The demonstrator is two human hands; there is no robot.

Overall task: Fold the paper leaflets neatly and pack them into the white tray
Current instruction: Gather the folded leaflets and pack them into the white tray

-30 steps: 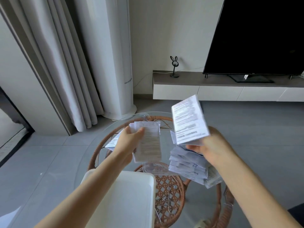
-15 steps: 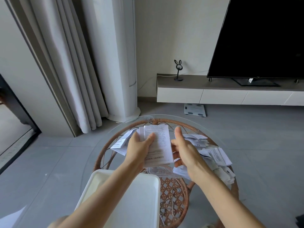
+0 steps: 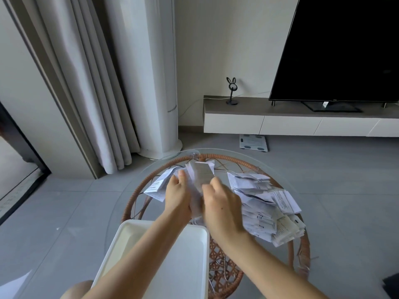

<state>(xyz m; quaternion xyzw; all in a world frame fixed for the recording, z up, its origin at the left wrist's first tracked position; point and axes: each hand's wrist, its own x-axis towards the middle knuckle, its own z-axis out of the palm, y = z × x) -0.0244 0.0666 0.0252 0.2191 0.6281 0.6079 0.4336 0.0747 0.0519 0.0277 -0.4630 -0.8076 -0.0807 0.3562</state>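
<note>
- Step in hand: folding. Both hands hold one leaflet (image 3: 201, 176) up above the middle of the round glass bench (image 3: 287, 182).
- The left hand (image 3: 178, 197) grasps the leaflet's left edge with its thumb raised. The right hand (image 3: 222, 207) grasps its right side; motion blur hides how the fingers lie.
- Next move, as I judge it: bring the edges together squarely, press the crease flat, then lower the folded sheet into the tray (image 3: 190, 262), which sits just below the forearms at the bench's near edge.
- Progress looks early: no paper shows in the visible part of the tray.
- Count: two hands, one tray, and one leaflet held, though blur may hide a second.
- A pile of leaflets (image 3: 265, 209) lies to the right, too many to count.
- At least two loose leaflets (image 3: 158, 186) lie to the left.
</note>
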